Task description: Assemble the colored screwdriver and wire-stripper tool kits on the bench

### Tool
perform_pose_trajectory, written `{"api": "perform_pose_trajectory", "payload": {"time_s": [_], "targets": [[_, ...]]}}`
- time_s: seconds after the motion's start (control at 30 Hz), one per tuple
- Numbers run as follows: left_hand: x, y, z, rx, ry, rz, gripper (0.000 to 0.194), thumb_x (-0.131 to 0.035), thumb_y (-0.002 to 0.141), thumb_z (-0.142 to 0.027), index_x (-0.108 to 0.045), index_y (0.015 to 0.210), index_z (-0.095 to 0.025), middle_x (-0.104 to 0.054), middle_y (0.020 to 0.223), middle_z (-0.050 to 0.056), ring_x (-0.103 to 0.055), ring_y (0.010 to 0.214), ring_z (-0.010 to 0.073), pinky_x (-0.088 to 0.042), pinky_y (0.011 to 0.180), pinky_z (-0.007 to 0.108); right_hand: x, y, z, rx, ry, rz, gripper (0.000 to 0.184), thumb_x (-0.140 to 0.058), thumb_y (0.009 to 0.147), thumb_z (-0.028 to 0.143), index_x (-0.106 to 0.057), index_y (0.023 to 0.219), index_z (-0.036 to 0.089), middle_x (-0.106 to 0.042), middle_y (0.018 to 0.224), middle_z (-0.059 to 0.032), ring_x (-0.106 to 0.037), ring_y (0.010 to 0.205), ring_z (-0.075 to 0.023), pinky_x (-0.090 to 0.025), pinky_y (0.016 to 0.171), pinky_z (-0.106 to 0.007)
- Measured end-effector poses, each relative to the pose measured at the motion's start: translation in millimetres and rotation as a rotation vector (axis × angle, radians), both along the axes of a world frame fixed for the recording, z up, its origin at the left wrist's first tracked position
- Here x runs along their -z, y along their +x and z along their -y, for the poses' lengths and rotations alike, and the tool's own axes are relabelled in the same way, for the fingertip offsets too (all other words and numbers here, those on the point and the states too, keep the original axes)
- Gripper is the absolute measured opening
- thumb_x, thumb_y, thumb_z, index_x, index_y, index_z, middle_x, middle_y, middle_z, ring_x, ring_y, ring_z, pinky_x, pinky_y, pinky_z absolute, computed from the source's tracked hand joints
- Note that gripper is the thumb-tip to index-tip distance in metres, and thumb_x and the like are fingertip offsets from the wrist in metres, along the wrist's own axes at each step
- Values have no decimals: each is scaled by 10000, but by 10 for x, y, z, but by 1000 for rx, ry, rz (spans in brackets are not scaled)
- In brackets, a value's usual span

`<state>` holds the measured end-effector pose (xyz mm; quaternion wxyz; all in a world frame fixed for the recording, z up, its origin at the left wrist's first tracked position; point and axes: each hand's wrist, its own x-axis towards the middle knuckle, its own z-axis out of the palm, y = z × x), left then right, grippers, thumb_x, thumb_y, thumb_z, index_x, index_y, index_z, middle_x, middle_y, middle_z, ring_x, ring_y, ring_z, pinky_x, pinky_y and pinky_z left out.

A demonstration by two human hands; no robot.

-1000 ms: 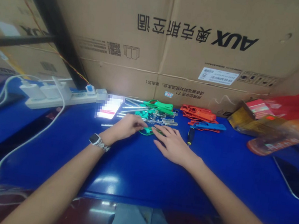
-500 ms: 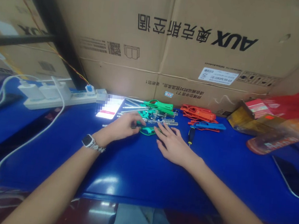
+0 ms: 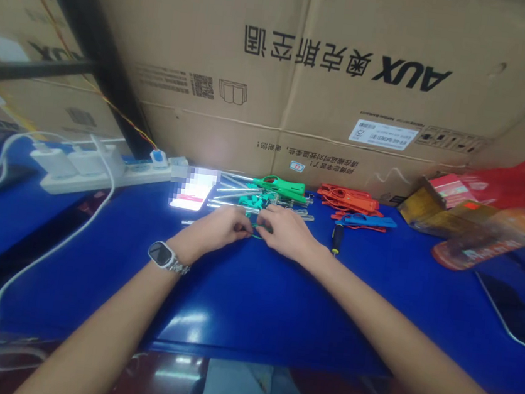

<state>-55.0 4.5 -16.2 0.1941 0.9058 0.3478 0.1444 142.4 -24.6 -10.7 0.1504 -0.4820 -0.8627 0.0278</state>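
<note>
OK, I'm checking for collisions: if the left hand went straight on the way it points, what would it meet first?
Most likely the right hand, just across a narrow gap from the left hand. A green piece shows between them and might come first; depth is unclear.

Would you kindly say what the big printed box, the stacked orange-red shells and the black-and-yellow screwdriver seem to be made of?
The big brown printed box looks like matt, creased cardboard. The stacked orange-red shells look like slightly glossy plastic, evenly coloured. The black-and-yellow screwdriver has a dull handle, plastic or rubber; its pale shaft suggests metal.
</note>
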Motion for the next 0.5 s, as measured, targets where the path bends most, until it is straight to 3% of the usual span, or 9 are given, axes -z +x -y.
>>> {"api": "perform_pose_trajectory", "payload": {"time_s": [0.23, 0.5], "targets": [[-18, 21, 18, -7, 5, 17, 114, -672, 836, -116, -777, 825, -160, -687, 765, 44, -573, 680, 155, -402, 630, 257, 122, 49, 52, 35, -33, -180, 54, -605, 883, 162, -636, 843, 181, -602, 875, -28, -563, 774, -152, -383, 692, -270], [-12, 21, 21, -12, 0, 20, 121, -657, 842, -135, -775, 834, -162, -687, 764, 48, -576, 684, 160, -409, 636, 268, 107, 64, 33, 18, -72, -288, 29, -649, 874, 151, -658, 849, 162, -623, 852, -24, -577, 746, -134, -418, 683, -259]]}}
